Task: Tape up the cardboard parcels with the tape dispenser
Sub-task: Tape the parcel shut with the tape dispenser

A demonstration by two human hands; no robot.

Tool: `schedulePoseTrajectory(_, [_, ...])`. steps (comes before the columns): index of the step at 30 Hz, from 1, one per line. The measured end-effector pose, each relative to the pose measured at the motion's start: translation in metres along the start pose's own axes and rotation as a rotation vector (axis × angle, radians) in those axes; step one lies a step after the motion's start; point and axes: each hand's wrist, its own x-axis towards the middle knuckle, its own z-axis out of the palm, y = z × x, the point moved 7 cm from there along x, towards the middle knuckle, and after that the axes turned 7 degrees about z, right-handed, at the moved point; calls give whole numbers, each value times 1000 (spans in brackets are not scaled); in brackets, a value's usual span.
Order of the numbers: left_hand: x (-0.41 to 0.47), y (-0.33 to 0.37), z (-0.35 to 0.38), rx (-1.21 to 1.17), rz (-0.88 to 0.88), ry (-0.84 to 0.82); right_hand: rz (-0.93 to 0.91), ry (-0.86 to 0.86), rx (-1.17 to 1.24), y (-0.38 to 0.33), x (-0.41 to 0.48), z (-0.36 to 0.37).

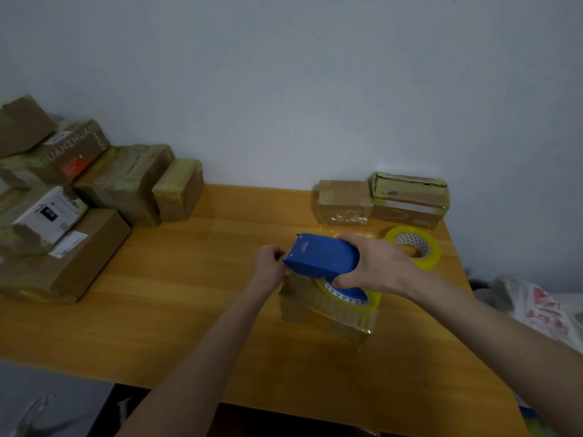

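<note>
Right hand is wrapped around the back of the blue tape dispenser, thumb underneath and fingers over the top, so that's a solid grip. The dispenser is tilted nose-up toward 10 o'clock, and its yellow-edged tape roll sits right on top of the cardboard parcel I'm working on. That parcel lies flat on the bench, a bit right of centre, and looks shiny with clear tape.

Left hand is at the dispenser's nose, at 9 o'clock from my right hand, fingers curled in tight against the parcel's far-left corner. Can't honestly tell if it's pinching tape or nothing.

Just behind my right hand at 1 o'clock is a spare tape roll, lying flat. Further back at 12 to 1 o'clock, two taped boxes sit side by side against the wall. Way over at 10 o'clock there's a pile of parcels. A white plastic bag is off the bench edge at 3 o'clock.
</note>
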Motion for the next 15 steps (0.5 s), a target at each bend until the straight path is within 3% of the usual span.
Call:
schedulePoseTrajectory(5, [2, -22, -44, 9, -9, 124, 43, 14, -7, 12, -7, -3])
schedulePoseTrajectory(15, [-2, -47, -25, -49, -113, 106, 62, 13, -50, 14, -15, 5])
